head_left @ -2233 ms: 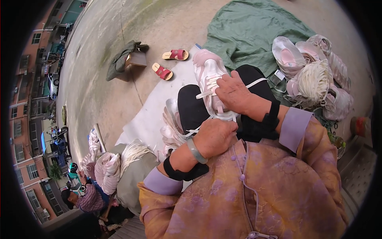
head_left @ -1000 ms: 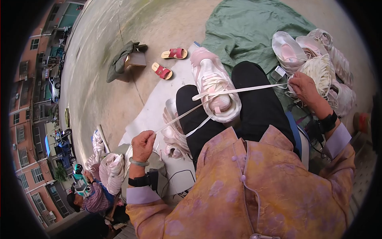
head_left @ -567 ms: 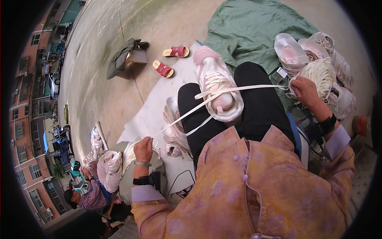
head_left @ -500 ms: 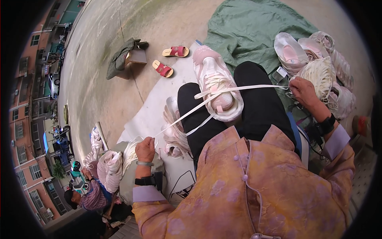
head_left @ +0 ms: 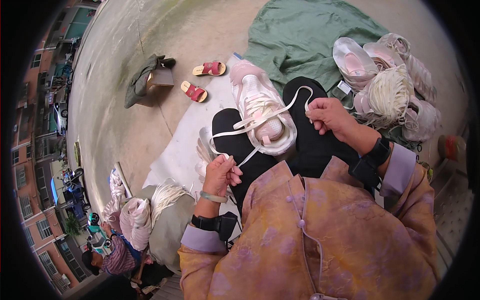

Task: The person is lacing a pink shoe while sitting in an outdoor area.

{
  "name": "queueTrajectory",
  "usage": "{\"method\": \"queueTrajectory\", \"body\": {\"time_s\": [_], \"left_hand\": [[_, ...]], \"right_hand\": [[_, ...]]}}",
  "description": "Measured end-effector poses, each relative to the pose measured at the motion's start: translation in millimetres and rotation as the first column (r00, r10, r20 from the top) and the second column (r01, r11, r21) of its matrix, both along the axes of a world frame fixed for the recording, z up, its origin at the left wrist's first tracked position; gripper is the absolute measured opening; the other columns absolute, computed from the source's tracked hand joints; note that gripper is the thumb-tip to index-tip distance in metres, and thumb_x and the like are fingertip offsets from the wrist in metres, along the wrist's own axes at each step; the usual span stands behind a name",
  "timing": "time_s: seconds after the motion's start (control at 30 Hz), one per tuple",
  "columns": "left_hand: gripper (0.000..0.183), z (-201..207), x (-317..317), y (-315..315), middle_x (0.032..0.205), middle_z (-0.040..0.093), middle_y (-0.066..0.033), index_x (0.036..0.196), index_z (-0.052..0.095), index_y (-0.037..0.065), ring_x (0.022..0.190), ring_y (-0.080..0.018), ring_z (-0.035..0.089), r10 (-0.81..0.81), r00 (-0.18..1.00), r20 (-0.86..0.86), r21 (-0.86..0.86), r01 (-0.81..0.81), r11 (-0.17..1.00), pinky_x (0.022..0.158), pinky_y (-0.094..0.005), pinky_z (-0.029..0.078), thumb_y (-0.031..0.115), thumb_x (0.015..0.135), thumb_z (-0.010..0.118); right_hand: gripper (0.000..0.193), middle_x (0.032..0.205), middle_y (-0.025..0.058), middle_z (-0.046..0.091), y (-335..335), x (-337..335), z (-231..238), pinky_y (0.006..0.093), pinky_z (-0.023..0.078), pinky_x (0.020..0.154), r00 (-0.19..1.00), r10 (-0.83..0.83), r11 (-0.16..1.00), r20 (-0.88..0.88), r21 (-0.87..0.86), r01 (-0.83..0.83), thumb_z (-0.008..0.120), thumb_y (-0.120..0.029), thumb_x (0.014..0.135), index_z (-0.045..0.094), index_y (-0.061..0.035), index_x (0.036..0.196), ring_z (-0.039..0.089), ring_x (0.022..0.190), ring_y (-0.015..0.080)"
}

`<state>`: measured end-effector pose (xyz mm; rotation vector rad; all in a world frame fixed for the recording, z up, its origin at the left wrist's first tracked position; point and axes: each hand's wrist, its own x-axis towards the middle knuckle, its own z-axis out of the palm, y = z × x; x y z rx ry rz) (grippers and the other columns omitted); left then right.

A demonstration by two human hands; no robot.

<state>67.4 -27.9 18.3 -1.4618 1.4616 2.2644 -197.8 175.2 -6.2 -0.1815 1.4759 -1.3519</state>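
Observation:
A pink and white sneaker [head_left: 259, 102] rests between my black-trousered knees, toe pointing away from me and its opening toward me. A cream shoelace [head_left: 252, 120] runs through its eyelets, and its loose lengths spread to both sides. My left hand [head_left: 222, 175], left of the shoe's heel, pinches one lace near its end. To the right of the shoe, my right hand [head_left: 330, 117] grips the other end between thumb and fingers. Both lace lengths hang in slack curves and cross over the shoe's tongue.
At the right lie several pink and white shoes [head_left: 354, 62] with a bundle of cream laces [head_left: 390, 95]. A green cloth [head_left: 300, 40] spreads ahead. Red slippers [head_left: 209, 69] and a cardboard box [head_left: 160, 77] stand far left. More laces [head_left: 169, 195] and a co-worker [head_left: 119, 255] are at left.
Both hands have come inward toward the shoe, the right one farther. The lace, stretched taut between them before, now hangs in loose curves.

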Motion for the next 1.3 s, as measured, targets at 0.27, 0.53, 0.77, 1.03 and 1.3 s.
{"method": "queueTrajectory", "body": {"time_s": [0.27, 0.53, 0.77, 1.03, 1.3], "left_hand": [[0.017, -7, -45, 16, 0.062, 0.056, -0.0008, 0.084, 0.059, 0.004, 0.043, -0.0064, 0.049, -0.190, 0.979, -0.079, -0.228, 0.168, 0.959, 0.039, -0.0172, 0.035, 0.021, 0.085, 0.059], [0.014, -11, -54, 19, 0.069, 0.061, -0.0056, 0.087, 0.059, 0.001, 0.049, -0.0098, 0.056, 0.019, 0.985, -0.172, -0.170, -0.049, 0.984, 0.043, -0.0197, 0.043, 0.015, 0.085, 0.060], [0.016, -11, -55, 17, 0.077, 0.063, -0.0095, 0.093, 0.059, -0.002, 0.058, -0.0124, 0.061, 0.095, 0.973, -0.211, -0.140, -0.126, 0.982, 0.050, -0.0212, 0.049, 0.012, 0.084, 0.060], [0.014, -15, -58, 21, 0.072, 0.061, -0.0071, 0.090, 0.060, -0.003, 0.054, -0.0110, 0.060, -0.057, 0.992, -0.110, -0.298, 0.021, 0.954, 0.045, -0.0201, 0.048, 0.009, 0.084, 0.058], [0.014, -22, -60, 16, 0.073, 0.061, -0.0050, 0.092, 0.059, -0.002, 0.052, -0.0086, 0.056, -0.226, 0.974, -0.030, -0.503, 0.181, 0.845, 0.044, -0.0175, 0.043, 0.010, 0.086, 0.055]], "right_hand": [[0.005, 0.069, 0.0046, 0.059, -43, 25, -16, 0.0201, 0.047, 0.048, 0.980, -0.147, 0.986, -0.137, -0.102, 0.134, 0.057, -0.005, 0.080, 0.056, -0.0009, 0.077, 0.059, 0.058, 0.0093], [0.006, 0.063, 0.0028, 0.058, -50, 28, -20, 0.0192, 0.042, 0.044, 0.954, -0.145, 0.987, -0.261, -0.109, 0.120, 0.057, -0.005, 0.080, 0.056, -0.0014, 0.076, 0.056, 0.055, 0.0069], [0.007, 0.060, 0.0013, 0.055, -50, 26, -26, 0.0207, 0.041, 0.043, 0.874, -0.053, 0.998, -0.483, -0.055, 0.030, 0.055, -0.005, 0.080, 0.055, -0.0009, 0.074, 0.052, 0.052, 0.0055], [0.006, 0.064, 0.0143, 0.057, -56, 27, -26, 0.0356, 0.043, 0.053, 0.177, 0.023, 0.995, -0.984, 0.005, -0.098, 0.054, -0.006, 0.070, 0.055, -0.0015, 0.074, 0.055, 0.054, 0.0310], [0.007, 0.061, 0.0149, 0.056, -58, 23, -24, 0.0389, 0.042, 0.054, 0.561, 0.216, 0.976, -0.799, 0.178, -0.122, 0.054, -0.009, 0.068, 0.055, -0.0026, 0.065, 0.056, 0.059, 0.0333]]}}
